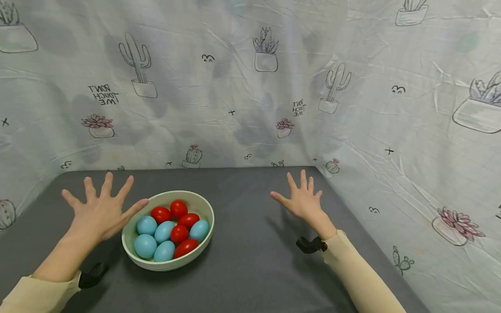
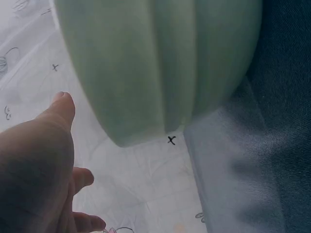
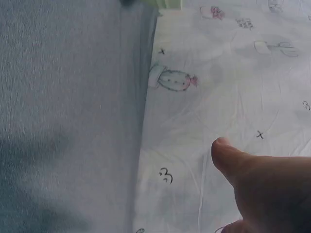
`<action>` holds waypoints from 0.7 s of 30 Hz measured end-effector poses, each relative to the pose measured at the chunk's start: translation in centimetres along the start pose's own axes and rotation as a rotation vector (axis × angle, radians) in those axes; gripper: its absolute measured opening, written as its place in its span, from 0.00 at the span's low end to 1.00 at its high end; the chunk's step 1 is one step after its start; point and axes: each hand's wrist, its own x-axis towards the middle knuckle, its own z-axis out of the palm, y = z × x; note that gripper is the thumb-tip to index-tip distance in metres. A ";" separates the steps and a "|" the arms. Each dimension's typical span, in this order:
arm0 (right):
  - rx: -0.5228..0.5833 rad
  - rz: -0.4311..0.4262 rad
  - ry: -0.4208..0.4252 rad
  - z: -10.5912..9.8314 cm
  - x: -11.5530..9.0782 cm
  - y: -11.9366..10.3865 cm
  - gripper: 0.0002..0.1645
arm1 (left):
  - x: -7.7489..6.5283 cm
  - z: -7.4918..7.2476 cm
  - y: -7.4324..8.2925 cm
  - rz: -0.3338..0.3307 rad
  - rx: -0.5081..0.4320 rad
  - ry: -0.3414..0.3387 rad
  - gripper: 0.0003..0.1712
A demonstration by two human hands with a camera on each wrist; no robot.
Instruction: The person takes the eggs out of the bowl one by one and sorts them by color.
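A pale green bowl (image 1: 168, 265) stands left of centre on the dark grey table, filled with several red eggs (image 1: 186, 248) and several light blue eggs (image 1: 145, 246). My left hand (image 1: 98, 213) hovers at the bowl's left side, fingers spread wide, its thumb overlapping the rim in the head view. In the left wrist view the bowl's ribbed outer wall (image 2: 126, 63) looms close beside that hand's thumb (image 2: 60, 109). Over the right part of the table my right hand (image 1: 305, 202) is held out with spread fingers, holding nothing. Its thumb (image 3: 226, 155) shows in the right wrist view.
The grey table (image 1: 242, 243) reaches back to a whitish curtain (image 1: 219, 104) printed with potted cacti, which also runs along the right side. Dark wrist straps, one on the left wrist (image 1: 93, 275) and one on the right (image 1: 310, 245), stick out from the cream sleeves.
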 end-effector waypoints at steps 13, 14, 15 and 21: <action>0.267 -0.188 0.074 -0.1 -0.5 -2.8 0.50 | -2.1 -0.4 0.4 0.089 -0.223 0.072 0.44; 0.290 -0.201 0.076 -0.1 -0.5 -3.1 0.49 | -2.3 -0.4 0.5 0.089 -0.250 0.061 0.43; 0.314 -0.216 0.077 -0.1 -0.6 -3.5 0.48 | -2.6 -0.4 0.5 0.084 -0.274 0.046 0.43; 0.441 -0.328 0.110 0.2 -1.0 -5.4 0.39 | -3.8 -0.2 0.7 0.024 -0.416 -0.046 0.43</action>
